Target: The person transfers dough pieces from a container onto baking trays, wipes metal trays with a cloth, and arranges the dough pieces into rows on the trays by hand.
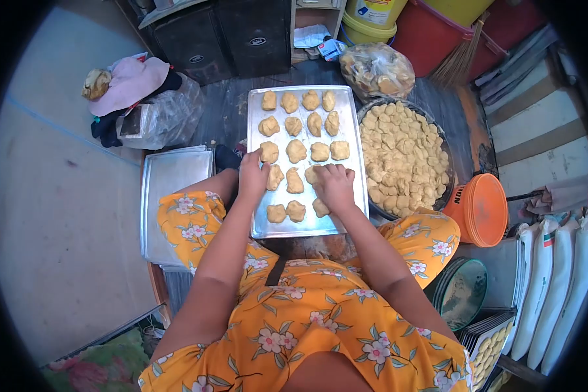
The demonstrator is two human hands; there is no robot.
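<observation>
Head view, from left to right: a hat (136, 81) rested against a clear plastic bag (176, 114). Below the bag lay a stack of trays (176, 196), its right side close to the person's knee. A dark cabinet (189, 49) stood behind.

The left hand (253, 178) was positioned at the left edge of the tray (351, 130), fingers bent part way, beside the first dough piece (269, 151) of the third row. Whether the hand gripped this piece or only touched it could not be determined.

The tray lay flat in front of the person, between the knees. It carried dough pieces in five rows. The three far rows held four pieces each; the two near rows showed three each, partly covered by the right hand (336, 186). That hand was palm down, fingers curled over a piece in the fourth row. Its fingertips were partly hidden; the firmness of its hold could not be determined.

Right of the tray stood a basin (452, 171) filled with a dough pile (405, 157). A filled bag (377, 70) rested behind the basin. Farther right were a broom (462, 52), an orange bucket (483, 209) and several white sacks (562, 287).
</observation>
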